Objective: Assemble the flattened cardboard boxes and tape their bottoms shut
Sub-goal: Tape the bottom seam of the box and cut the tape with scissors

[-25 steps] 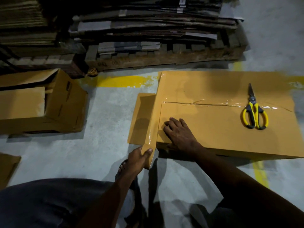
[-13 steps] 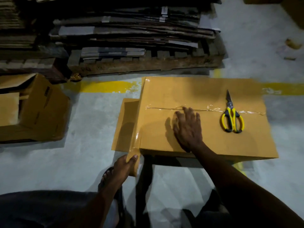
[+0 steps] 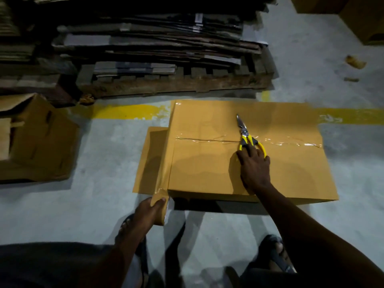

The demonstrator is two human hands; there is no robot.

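A brown cardboard box (image 3: 207,163) stands bottom-up on the floor, with clear tape along its centre seam and a strip running down its left edge. My left hand (image 3: 148,212) grips the tape roll (image 3: 161,210) at the box's near left corner, the tape still joined to the box. Yellow-handled scissors (image 3: 246,137) lie on the box top. My right hand (image 3: 254,165) rests on the box with its fingertips on the scissor handles; whether it grips them is unclear.
A wooden pallet (image 3: 176,84) stacked with flattened cartons stands behind the box. Another assembled box (image 3: 39,140) lies on its side at the left. More boxes (image 3: 361,17) sit at the top right. Yellow floor lines (image 3: 124,111) cross the concrete. My sandalled feet are below.
My right hand has slid right across the box top from the left part to the scissors. My left hand stays on the tape roll at the corner.
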